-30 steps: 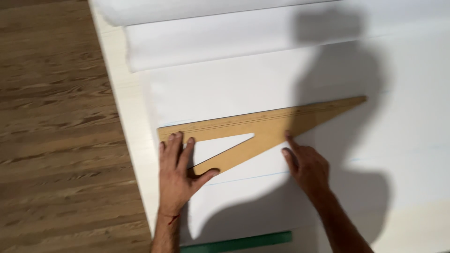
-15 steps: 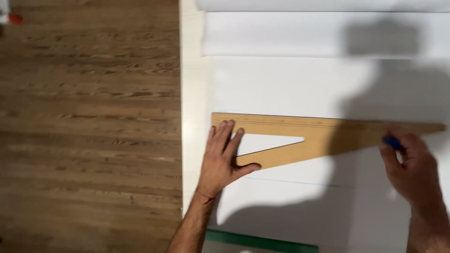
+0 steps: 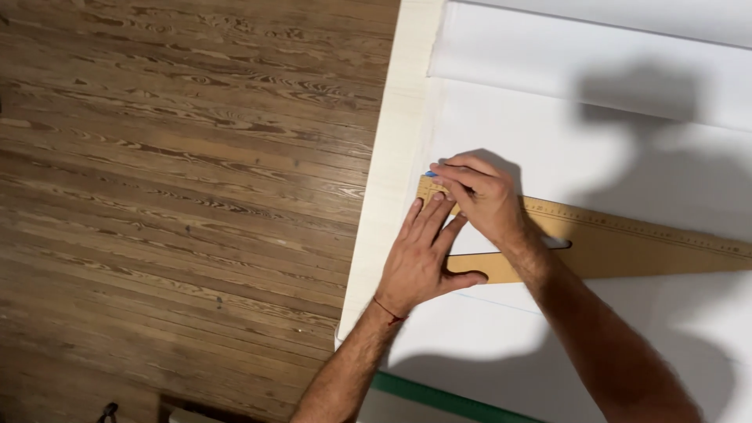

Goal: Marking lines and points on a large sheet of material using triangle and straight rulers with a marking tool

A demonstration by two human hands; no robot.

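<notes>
A long wooden triangle ruler (image 3: 627, 244) lies flat on white fabric (image 3: 548, 133). My left hand (image 3: 423, 257) presses flat on the ruler's left end, fingers spread. Crossed over it, my right hand (image 3: 479, 192) pinches a small blue marking tool (image 3: 430, 174) whose tip sits at the ruler's upper left corner. Most of the tool is hidden inside the fingers.
The fabric lies on a pale table (image 3: 388, 180) whose left edge borders a brown wooden plank floor (image 3: 180, 196). A green strip (image 3: 446, 398) runs along the table's near edge. A fold of the fabric (image 3: 595, 63) crosses the far side.
My right hand has travelled from the ruler's right end to its left corner, crossing over my left hand. The view has shifted left. My left hand stays pressed on the ruler.
</notes>
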